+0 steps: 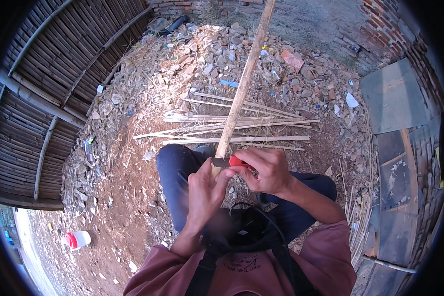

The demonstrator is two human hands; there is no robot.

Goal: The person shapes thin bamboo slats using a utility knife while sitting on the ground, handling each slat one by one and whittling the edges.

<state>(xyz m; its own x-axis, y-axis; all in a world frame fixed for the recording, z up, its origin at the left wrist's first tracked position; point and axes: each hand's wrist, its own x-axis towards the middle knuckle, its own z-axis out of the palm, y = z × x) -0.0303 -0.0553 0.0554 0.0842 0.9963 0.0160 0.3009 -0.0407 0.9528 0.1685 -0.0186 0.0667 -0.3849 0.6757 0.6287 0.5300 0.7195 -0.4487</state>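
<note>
A long, pale wooden pole [246, 81] slants up and away from between my knees. My left hand [200, 190] is closed round its near end, and its thumb reaches toward my right thumb. In my right hand [266, 170], fingers closed, is a knife [237, 162] with a red handle and a short dark blade. The blade lies across the pole just above the left hand's grip. Beyond my knees several thin split strips [237, 140] lie in a loose pile on the ground, and the pole passes above them.
Broken brick and stone rubble [217, 59] is heaped toward the far brick wall [320, 29]. A bamboo fence [39, 103] stands at left. A white container with a red part [78, 240] sits at lower left. Worn panels [394, 96] lean at right.
</note>
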